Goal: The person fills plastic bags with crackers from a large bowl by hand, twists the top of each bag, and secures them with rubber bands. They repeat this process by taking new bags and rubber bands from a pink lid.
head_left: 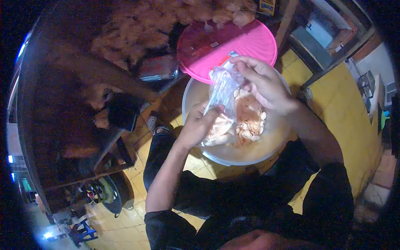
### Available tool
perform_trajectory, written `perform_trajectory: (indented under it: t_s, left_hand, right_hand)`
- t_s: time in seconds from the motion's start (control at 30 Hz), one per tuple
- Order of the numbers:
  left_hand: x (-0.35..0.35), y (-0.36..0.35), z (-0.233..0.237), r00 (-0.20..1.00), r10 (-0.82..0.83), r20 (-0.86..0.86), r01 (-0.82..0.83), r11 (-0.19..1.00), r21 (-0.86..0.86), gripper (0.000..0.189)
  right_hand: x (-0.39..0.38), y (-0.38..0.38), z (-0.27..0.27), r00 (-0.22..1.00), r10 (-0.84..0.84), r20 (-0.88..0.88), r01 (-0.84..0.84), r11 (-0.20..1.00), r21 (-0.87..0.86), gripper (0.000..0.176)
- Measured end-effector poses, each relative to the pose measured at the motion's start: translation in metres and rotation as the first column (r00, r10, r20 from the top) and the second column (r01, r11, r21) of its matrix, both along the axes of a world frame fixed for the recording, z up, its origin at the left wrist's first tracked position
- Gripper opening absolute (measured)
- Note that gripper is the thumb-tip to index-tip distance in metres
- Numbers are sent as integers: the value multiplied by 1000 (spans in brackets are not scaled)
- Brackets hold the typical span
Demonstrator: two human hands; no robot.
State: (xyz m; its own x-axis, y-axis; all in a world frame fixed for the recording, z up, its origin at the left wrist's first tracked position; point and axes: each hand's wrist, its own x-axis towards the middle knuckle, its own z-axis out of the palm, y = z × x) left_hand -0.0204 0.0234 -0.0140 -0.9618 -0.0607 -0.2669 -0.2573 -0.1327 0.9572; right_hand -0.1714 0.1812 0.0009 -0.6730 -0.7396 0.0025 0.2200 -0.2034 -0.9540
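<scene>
A clear plastic bag (223, 93) with pale, chip-like pieces in its lower part hangs between my two hands. My left hand (200, 125) is closed round the bag's left side, just above the pieces. My right hand (264, 83) is at the upper right of the bag, its fingers bent and pinching near the bag's top edge. Below both hands stands a large round translucent tub (275, 137). More pale flat pieces (250, 129) lie inside it. A pink lid (254, 46) rests across the tub's far edge.
A dark wooden table (79, 133) stands on the left, with a brownish heap (137, 29) towards the back. Wooden shelving (341, 62) is at the upper right. A wok-like pan (110, 196) and a small blue stool (85, 231) are at the lower left. Yellow tiles (346, 116) cover the floor.
</scene>
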Motion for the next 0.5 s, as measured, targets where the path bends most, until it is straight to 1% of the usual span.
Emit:
perform_trajectory:
  t_s: [0.07,0.1,0.13,0.2,0.23,0.27,0.3,0.33,0.37,0.4,0.43,0.47,0.5]
  left_hand:
    - [1,3,7,1000,24,-9,-23,999,35,23]
    - [-1,1,2,999,-35,-40,35,999,14,24]
    - [0,2,-1,998,-35,-43,35,999,10,24]
    - [0,10,8,984,-166,-58,152,969,-194,28]
    - [-1,10,16,981,-166,102,186,952,-244,34]
    - [1,8,8,983,-157,97,177,952,-250,34]
    - [3,6,-5,988,-72,-134,-38,737,-675,41]
    - [5,3,-16,925,-100,-368,-314,347,-884,47]
    - [6,-3,-5,970,-94,-224,-180,343,-922,60]
    - [6,-1,-1,969,-93,-230,-186,341,-922,60]
    - [7,1,1,990,-135,-28,102,851,-515,63]
    - [9,5,1,951,-294,98,276,946,168,66]
    - [14,16,-8,944,-326,59,194,689,698,62]
  right_hand:
    - [13,-5,-11,997,50,59,-42,992,-120,32]
    - [28,-2,0,981,182,69,-177,982,-73,32]
    - [30,-3,-1,981,182,66,-177,981,-77,32]
    - [31,-8,-2,983,178,47,-178,984,-23,30]
    - [25,-3,5,941,196,275,-188,981,-55,29]
    - [23,-4,6,941,206,269,-197,979,-59,29]
    - [21,-6,7,981,102,167,-90,993,-81,29]
    - [19,-8,9,998,-10,67,17,993,-113,30]
    - [22,-9,11,1000,-22,9,23,990,-137,27]
    - [27,-9,3,1000,-20,3,20,990,-138,27]
    - [36,-10,-12,976,-9,-217,-17,993,-115,25]
    - [41,-11,-20,904,6,-428,-48,995,-87,25]
    - [44,-12,-14,588,18,-809,-19,1000,8,24]
